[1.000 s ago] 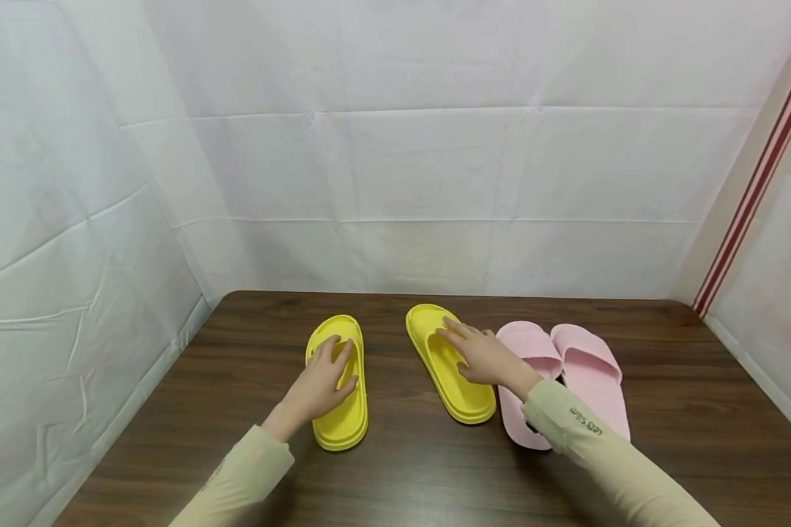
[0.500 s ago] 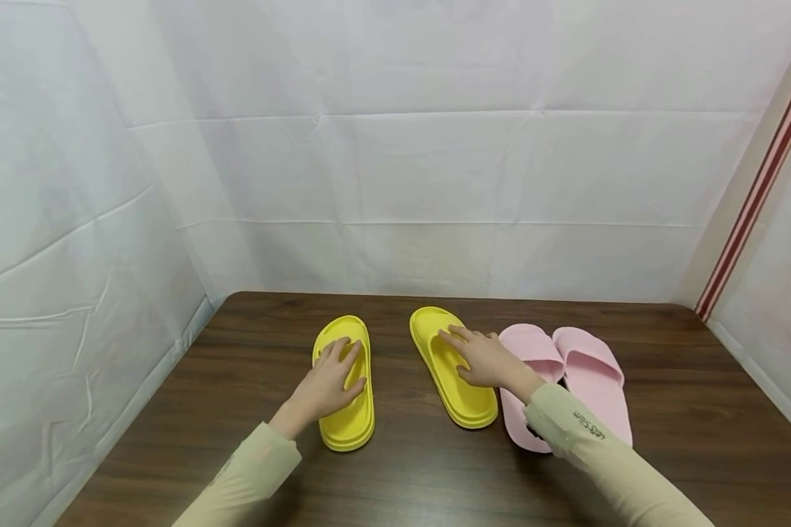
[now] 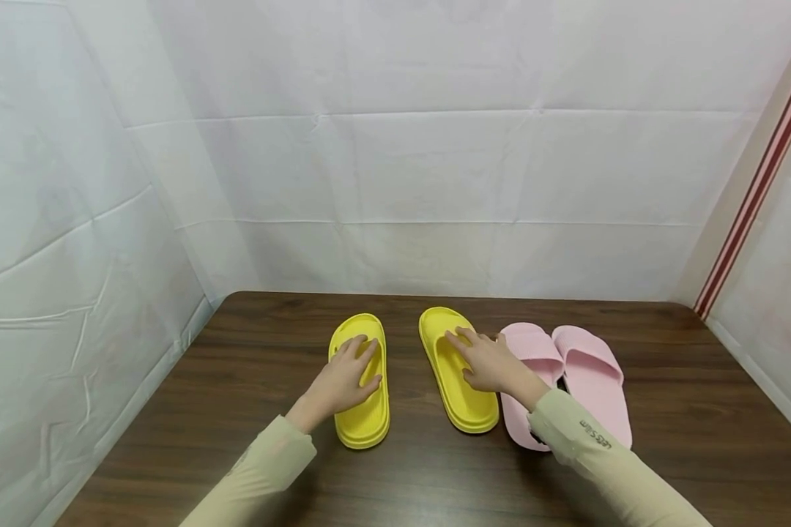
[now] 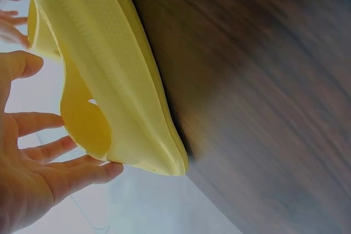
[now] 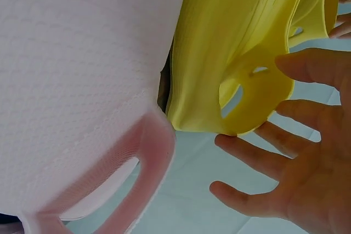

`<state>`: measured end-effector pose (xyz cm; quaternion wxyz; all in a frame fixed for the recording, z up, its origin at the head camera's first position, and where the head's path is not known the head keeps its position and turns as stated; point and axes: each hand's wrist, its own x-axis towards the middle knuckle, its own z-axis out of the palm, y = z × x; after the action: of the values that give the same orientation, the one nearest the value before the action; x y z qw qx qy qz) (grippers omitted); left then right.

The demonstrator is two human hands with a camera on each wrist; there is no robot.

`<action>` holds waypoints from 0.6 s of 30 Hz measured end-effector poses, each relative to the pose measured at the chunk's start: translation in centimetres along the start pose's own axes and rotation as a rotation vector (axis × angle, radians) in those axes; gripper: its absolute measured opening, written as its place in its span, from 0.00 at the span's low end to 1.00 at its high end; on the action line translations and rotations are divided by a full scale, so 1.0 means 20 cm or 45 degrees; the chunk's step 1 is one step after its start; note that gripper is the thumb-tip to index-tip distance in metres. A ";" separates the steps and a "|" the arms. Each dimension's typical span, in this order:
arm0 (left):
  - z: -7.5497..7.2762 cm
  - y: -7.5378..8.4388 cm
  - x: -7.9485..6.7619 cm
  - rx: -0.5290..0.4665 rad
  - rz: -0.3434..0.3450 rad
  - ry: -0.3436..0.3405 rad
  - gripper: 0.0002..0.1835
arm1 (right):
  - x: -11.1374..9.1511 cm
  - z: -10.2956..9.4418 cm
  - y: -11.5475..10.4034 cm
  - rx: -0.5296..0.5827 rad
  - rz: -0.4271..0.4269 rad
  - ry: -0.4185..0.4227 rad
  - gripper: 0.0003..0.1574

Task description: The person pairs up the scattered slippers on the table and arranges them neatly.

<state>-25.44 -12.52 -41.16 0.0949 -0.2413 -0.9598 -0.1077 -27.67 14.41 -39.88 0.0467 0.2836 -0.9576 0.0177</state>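
On the wooden table lie two yellow slippers, soles down. My left hand [image 3: 344, 377] rests over the left yellow slipper [image 3: 364, 428], and in the left wrist view its fairly straight fingers [image 4: 41, 121] touch the strap's edge. Over the right yellow slipper [image 3: 471, 406] lies my right hand [image 3: 493, 362], fingers spread. The right wrist view shows fingertips [image 5: 225, 141] at that slipper's strap, with the little finger apart from it. Neither hand wraps round a slipper. Both hands partly cover the straps in the head view.
A pair of pink slippers [image 3: 596, 395] lies just right of the yellow ones, the left one partly under my right forearm. The brown table [image 3: 428, 483] ends at a white cloth backdrop [image 3: 428, 168]. A red-striped band [image 3: 758, 179] runs down the right side.
My left hand and the left yellow slipper have slid right, narrowing the gap between the yellow slippers. The right yellow slipper has shifted slightly right and turned a little straighter. The pink pair stays put.
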 end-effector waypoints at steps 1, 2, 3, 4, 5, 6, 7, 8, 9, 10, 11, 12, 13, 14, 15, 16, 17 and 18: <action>0.00 0.01 0.01 -0.005 0.005 -0.004 0.32 | 0.00 0.00 0.00 -0.007 0.006 0.001 0.39; 0.01 0.01 0.01 -0.006 0.011 -0.008 0.32 | -0.01 0.00 0.00 -0.009 0.010 0.003 0.39; 0.01 0.02 0.02 -0.006 0.016 -0.010 0.32 | -0.01 0.00 0.00 -0.016 0.015 0.005 0.39; 0.01 0.03 0.02 -0.005 0.019 -0.013 0.32 | -0.02 0.00 0.00 -0.018 0.018 0.008 0.39; 0.00 0.04 0.03 -0.007 0.025 -0.014 0.32 | -0.02 -0.01 0.00 -0.023 0.020 0.010 0.39; 0.00 0.05 0.03 -0.005 0.031 -0.014 0.32 | -0.02 -0.01 0.01 -0.031 0.022 0.015 0.39; 0.00 0.05 0.04 -0.006 0.037 -0.013 0.32 | -0.02 -0.01 0.01 -0.036 0.023 0.023 0.39; 0.00 0.06 0.04 -0.002 0.044 -0.013 0.32 | -0.03 -0.01 0.01 -0.035 0.028 0.025 0.38; 0.01 0.07 0.05 0.003 0.048 -0.016 0.32 | -0.03 -0.01 0.01 -0.039 0.031 0.026 0.38; 0.01 0.07 0.06 0.007 0.054 -0.019 0.32 | -0.04 -0.02 0.01 -0.040 0.034 0.028 0.38; 0.01 0.08 0.06 0.010 0.057 -0.023 0.32 | -0.04 -0.02 0.01 -0.047 0.035 0.032 0.38; 0.01 0.08 0.07 0.010 0.061 -0.027 0.32 | -0.04 -0.02 0.01 -0.049 0.038 0.035 0.38; 0.02 0.09 0.07 0.010 0.065 -0.033 0.32 | -0.05 -0.01 0.02 -0.050 0.042 0.036 0.38; 0.02 0.10 0.08 0.013 0.068 -0.041 0.32 | -0.05 -0.01 0.02 -0.054 0.045 0.037 0.38; 0.02 0.10 0.08 0.013 0.071 -0.048 0.32 | -0.05 -0.01 0.02 -0.061 0.049 0.039 0.38; 0.02 0.11 0.09 0.014 0.075 -0.055 0.32 | -0.05 -0.01 0.02 -0.063 0.054 0.040 0.38; 0.03 0.11 0.09 0.011 0.079 -0.061 0.32 | -0.06 -0.01 0.01 -0.061 0.059 0.043 0.38; 0.03 0.12 0.10 0.008 0.086 -0.061 0.32 | -0.06 -0.01 0.01 -0.054 0.069 0.042 0.38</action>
<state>-26.03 -9.50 -40.88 0.0760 -0.2758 -0.9534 -0.0955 -26.78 15.29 -39.81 0.0679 0.2563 -0.9642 0.0032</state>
